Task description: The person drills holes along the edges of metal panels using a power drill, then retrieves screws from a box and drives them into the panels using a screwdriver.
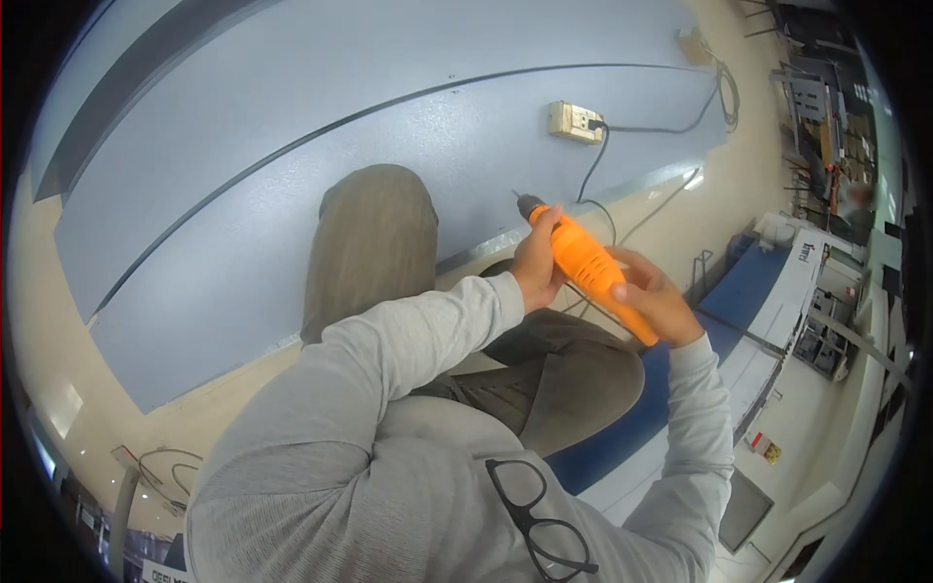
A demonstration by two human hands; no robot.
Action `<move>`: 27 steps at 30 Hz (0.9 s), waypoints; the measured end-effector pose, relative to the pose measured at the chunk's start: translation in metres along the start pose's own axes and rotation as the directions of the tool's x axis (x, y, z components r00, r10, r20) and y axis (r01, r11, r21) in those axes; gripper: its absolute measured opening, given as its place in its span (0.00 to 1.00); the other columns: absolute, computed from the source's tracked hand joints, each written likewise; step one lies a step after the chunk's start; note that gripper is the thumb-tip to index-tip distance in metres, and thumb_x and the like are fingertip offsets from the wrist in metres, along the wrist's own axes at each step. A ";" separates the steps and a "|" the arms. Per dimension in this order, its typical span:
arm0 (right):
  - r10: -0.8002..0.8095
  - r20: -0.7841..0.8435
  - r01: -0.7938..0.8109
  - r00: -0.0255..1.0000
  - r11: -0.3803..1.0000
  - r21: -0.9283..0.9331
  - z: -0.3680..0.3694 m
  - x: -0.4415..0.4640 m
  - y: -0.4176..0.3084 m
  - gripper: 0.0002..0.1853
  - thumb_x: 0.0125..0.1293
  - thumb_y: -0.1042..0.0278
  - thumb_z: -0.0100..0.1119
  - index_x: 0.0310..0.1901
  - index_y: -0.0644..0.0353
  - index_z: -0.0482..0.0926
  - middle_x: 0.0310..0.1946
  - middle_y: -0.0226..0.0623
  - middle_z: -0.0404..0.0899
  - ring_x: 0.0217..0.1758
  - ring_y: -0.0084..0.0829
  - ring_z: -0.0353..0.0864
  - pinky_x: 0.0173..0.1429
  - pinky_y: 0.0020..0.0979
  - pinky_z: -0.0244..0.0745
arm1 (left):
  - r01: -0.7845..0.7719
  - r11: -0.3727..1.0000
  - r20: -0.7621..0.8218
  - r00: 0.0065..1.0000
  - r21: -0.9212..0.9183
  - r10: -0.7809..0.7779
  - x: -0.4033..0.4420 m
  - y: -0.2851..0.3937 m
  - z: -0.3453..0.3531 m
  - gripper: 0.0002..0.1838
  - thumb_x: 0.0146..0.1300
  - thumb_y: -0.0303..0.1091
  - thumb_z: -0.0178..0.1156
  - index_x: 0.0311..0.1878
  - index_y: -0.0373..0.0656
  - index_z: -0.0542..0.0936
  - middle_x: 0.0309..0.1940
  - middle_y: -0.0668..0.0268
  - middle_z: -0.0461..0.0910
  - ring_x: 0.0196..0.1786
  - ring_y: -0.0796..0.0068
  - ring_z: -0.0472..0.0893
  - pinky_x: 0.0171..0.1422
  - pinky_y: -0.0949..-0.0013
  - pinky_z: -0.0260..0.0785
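An orange power drill (580,255) is held in front of my knees, tilted, its black chuck (530,206) and thin bit toward the upper left. My left hand (536,264) is closed on the drill's front part just behind the chuck. Around the rear body is my right hand (653,299), its thumb lying on the orange casing and its fingers partly hidden behind it. The bit's tip points over the blue-grey panel (486,126) and appears apart from it. Dark cable runs behind the drill; where it joins is hidden.
A cream socket box (576,122) with a plugged-in black cord (653,129) sits on the panel. A dark seam (389,89) crosses the panel. My bent knee (377,219) rests over it. To the right are a blue and white bench (743,301) and, beyond, stacked equipment (826,117).
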State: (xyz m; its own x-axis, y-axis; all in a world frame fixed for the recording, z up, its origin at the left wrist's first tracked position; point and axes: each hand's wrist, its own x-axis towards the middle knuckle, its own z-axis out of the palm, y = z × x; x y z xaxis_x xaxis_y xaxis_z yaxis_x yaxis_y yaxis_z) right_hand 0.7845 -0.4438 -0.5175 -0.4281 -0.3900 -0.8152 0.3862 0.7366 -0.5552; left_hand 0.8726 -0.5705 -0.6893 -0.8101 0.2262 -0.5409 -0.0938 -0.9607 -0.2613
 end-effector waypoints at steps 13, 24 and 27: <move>-0.488 -0.086 0.307 0.869 0.666 -0.680 0.022 0.083 -0.095 0.37 0.60 0.77 0.69 0.74 0.59 0.73 0.52 0.43 0.88 0.56 0.36 0.88 0.62 0.35 0.80 | -0.146 0.985 0.074 0.987 0.092 0.139 0.035 0.124 0.073 0.25 0.79 0.60 0.54 0.60 0.47 0.75 0.55 0.60 0.83 0.58 0.61 0.86 0.67 0.50 0.80; -0.307 -0.076 0.219 0.949 0.810 -0.544 0.038 0.156 -0.137 0.36 0.59 0.80 0.65 0.73 0.64 0.75 0.45 0.30 0.84 0.44 0.23 0.81 0.52 0.27 0.78 | -0.321 0.944 -0.003 0.947 0.081 0.322 0.076 0.178 0.056 0.24 0.81 0.60 0.51 0.60 0.49 0.74 0.58 0.60 0.81 0.61 0.61 0.84 0.71 0.48 0.76; -0.286 -0.069 0.204 0.956 0.814 -0.544 0.039 0.166 -0.141 0.36 0.59 0.80 0.65 0.73 0.64 0.75 0.45 0.31 0.84 0.44 0.23 0.80 0.52 0.27 0.77 | -0.318 0.946 0.025 0.948 0.063 0.317 0.083 0.185 0.051 0.24 0.82 0.59 0.51 0.61 0.49 0.74 0.57 0.60 0.80 0.60 0.62 0.84 0.69 0.49 0.77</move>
State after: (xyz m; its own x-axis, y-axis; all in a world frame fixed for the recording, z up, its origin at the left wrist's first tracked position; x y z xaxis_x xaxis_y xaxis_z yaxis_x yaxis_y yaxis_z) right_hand 0.6907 -0.6335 -0.5809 -0.5762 -0.5454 -0.6087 -0.2181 0.8204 -0.5286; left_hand 0.7581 -0.7380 -0.7419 -0.8124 -0.0940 -0.5755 0.1325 -0.9909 -0.0252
